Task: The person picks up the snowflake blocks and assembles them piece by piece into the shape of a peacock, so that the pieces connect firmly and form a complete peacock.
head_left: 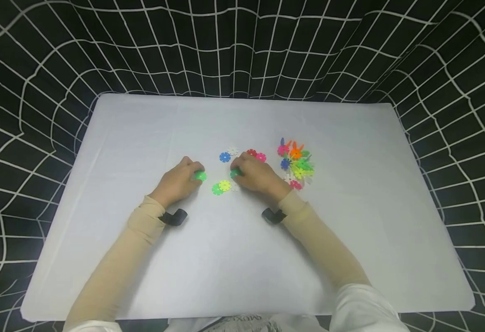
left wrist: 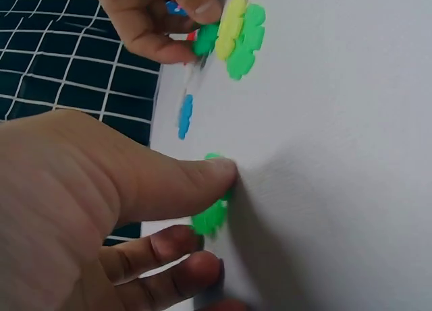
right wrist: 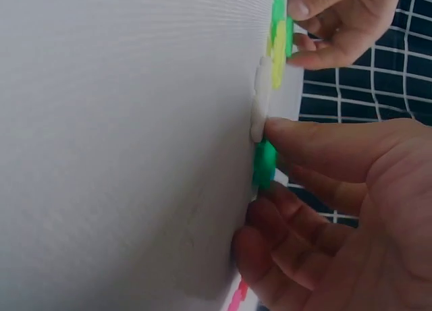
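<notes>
Flat notched plastic discs lie in a loose ring on the white table. My left hand (head_left: 178, 181), at the ring's left side, pinches a light green disc (head_left: 201, 176) between thumb and fingers at the tabletop. On the opposite side, my right hand (head_left: 260, 176) grips a darker green disc (head_left: 235, 172) by its edges, and the fingers cover part of it. Between the hands, nearer the body, a yellow disc (head_left: 224, 186) overlaps a green disc (head_left: 217, 189). Beside them a white disc (right wrist: 260, 98) is close to the right thumb. Farther back are a blue disc (head_left: 224, 157) and a white disc (head_left: 232, 151).
Behind the right hand lie a red disc (head_left: 251, 151) and a pink disc (head_left: 261, 157). To its right is a cluster of joined or heaped discs, including an orange piece (head_left: 296, 152) and a dark blue disc (head_left: 285, 163). A dark gridded curtain (head_left: 234, 50) surrounds the table (head_left: 143, 124).
</notes>
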Tool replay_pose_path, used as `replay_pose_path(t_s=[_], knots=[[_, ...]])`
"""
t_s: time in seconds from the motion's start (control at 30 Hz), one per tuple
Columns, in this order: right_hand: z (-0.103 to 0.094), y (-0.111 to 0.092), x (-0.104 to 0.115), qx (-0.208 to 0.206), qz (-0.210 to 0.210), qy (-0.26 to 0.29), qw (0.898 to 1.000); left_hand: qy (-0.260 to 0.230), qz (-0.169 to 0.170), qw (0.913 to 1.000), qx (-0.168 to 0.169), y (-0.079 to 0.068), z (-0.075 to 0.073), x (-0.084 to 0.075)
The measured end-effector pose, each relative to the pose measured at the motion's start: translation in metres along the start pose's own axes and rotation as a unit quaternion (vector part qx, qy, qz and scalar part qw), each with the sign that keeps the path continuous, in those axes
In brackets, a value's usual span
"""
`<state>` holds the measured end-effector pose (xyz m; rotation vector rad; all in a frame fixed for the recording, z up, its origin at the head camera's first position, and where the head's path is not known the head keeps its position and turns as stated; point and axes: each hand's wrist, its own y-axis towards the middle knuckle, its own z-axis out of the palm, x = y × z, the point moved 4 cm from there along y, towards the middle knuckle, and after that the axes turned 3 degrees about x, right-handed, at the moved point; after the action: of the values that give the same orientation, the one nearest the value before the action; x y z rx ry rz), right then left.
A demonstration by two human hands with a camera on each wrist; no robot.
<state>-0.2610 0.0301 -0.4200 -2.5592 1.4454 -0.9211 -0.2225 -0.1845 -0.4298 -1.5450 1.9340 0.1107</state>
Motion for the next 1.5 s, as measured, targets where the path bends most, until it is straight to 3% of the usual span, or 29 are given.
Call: replay_pose_path(t_s=[0.1,0.2,0.3,0.43,0.5,0.63,0.7,0.77,0.83,0.93,1.2,1.5], knots=[[-0.001,-0.001,-0.003,-0.007,0.005,0.021,1.0,-0.021,0.004,0.9997,-0.01,0.001,0.001,-0.002],[0.001,-0.003,-0.007,-0.001,0.001,0.055,0.999,-0.092,0.0,0.9957,-0.013,0.004,0.006,-0.003],[0.001,-0.007,-0.011,0.0,-0.007,0.11,0.994,-0.2,-0.012,0.9794,-0.026,0.009,0.011,-0.008],[-0.01,-0.014,-0.014,-0.051,-0.018,0.202,0.978,-0.326,-0.016,0.9425,-0.073,0.016,0.009,-0.021],[-0.017,-0.018,-0.013,-0.091,-0.017,0.234,0.968,-0.385,-0.011,0.9189,-0.084,0.019,0.007,-0.03],[-0.026,-0.025,-0.01,-0.132,-0.016,0.29,0.948,-0.491,-0.013,0.8688,-0.06,0.019,0.008,-0.049],[-0.027,-0.028,-0.008,-0.135,-0.024,0.321,0.937,-0.521,-0.015,0.8525,-0.043,0.018,0.011,-0.056],[-0.029,-0.031,-0.005,-0.143,-0.041,0.342,0.928,-0.523,-0.008,0.8512,-0.039,0.016,0.013,-0.06],[-0.031,-0.034,-0.003,-0.156,-0.058,0.351,0.921,-0.509,0.002,0.8596,-0.041,0.014,0.014,-0.063],[-0.035,-0.038,0.001,-0.177,-0.07,0.343,0.92,-0.496,0.022,0.8667,-0.045,0.012,0.015,-0.067],[-0.037,-0.039,0.005,-0.202,-0.086,0.272,0.937,-0.511,0.042,0.8581,-0.035,0.009,0.017,-0.072],[-0.034,-0.04,0.012,-0.226,-0.107,0.206,0.946,-0.486,0.039,0.8732,-0.007,0.012,0.025,-0.07]])
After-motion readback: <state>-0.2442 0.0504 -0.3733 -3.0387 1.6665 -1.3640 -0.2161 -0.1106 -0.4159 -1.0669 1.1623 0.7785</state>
